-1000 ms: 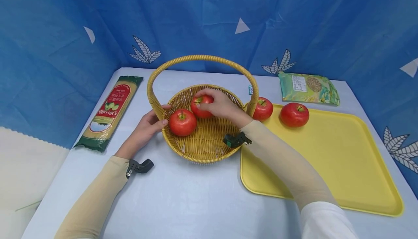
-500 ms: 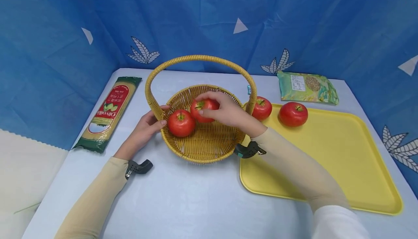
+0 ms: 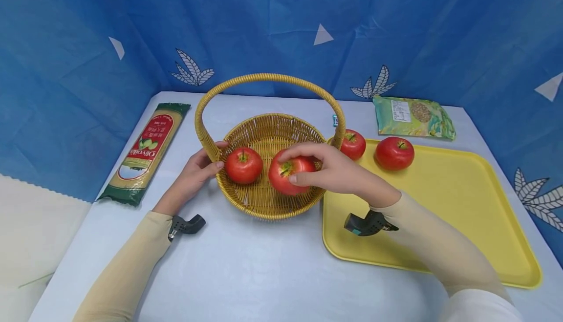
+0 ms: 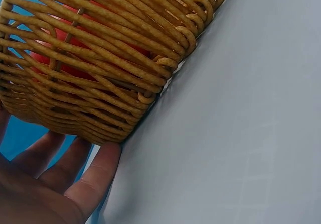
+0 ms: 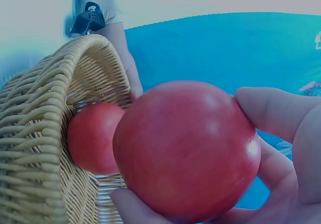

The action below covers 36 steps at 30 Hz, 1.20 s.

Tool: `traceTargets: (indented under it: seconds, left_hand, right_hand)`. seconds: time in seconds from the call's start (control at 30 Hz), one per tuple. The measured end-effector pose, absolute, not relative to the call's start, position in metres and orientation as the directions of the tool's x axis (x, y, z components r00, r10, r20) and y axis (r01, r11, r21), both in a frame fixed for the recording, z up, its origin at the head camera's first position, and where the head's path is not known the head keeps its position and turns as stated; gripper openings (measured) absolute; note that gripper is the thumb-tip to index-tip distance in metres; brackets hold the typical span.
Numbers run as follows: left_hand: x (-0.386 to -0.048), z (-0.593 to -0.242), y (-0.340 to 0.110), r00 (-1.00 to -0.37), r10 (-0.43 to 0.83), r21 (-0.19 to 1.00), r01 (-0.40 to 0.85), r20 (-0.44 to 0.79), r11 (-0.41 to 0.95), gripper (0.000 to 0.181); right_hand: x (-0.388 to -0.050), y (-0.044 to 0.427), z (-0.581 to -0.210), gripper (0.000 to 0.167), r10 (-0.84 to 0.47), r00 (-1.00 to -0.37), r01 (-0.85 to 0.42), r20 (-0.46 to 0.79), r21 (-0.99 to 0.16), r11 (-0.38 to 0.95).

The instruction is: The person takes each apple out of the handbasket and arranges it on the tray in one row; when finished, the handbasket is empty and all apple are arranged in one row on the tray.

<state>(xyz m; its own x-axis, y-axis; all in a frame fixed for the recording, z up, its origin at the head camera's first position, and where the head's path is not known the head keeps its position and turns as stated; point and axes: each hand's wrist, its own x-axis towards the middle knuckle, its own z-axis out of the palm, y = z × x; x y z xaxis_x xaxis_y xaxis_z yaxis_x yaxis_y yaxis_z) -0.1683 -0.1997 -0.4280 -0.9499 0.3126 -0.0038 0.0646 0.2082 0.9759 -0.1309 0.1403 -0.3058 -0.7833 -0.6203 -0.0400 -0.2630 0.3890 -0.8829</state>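
Note:
In the head view my right hand holds a red apple over the right part of the wicker basket, thumb on the near side and fingers on the far side. The right wrist view shows that apple between thumb and fingers, beside the basket wall. Another apple lies in the basket's left part. My left hand grips the basket's left side by the handle base; in the left wrist view its fingers touch the woven wall.
A yellow tray lies to the right, with one apple at its back left and another beside the basket. A green bag lies behind the tray, a pasta pack to the left, and a small wrapper behind the basket.
My right hand has moved right and nearer, bringing its apple from the basket's back middle to over its right part. The left hand keeps its place on the basket.

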Motion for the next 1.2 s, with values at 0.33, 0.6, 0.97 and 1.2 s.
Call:
traceTargets:
  seconds: [0.33, 0.6, 0.97, 1.2]
  left_hand:
    - [-0.169, -0.428, -0.2, -0.949, 0.314, 0.974, 0.061, -0.01, 0.217, 0.051]
    - [-0.169, -0.426, -0.2, -0.951, 0.31, 0.974, 0.06, -0.011, 0.219, 0.051]
    - [-0.17, -0.428, -0.2, -0.951, 0.309, 0.975, 0.066, -0.002, 0.21, 0.05]
    - [-0.17, -0.431, -0.2, -0.95, 0.313, 0.976, 0.068, -0.001, 0.208, 0.05]
  right_hand:
    - [-0.117, 0.179, -0.304, 0.039, -0.65, -0.758, -0.227, -0.06, -0.91, 0.348]
    - [-0.105, 0.213, -0.306, 0.036, -0.688, -0.725, -0.238, -0.017, -0.932, 0.273]
    - [-0.096, 0.276, -0.308, 0.049, -0.704, -0.705, -0.261, 0.08, -0.953, 0.153]
    - [-0.095, 0.33, -0.31, 0.05, -0.582, -0.812, -0.164, 0.042, -0.974, 0.159]
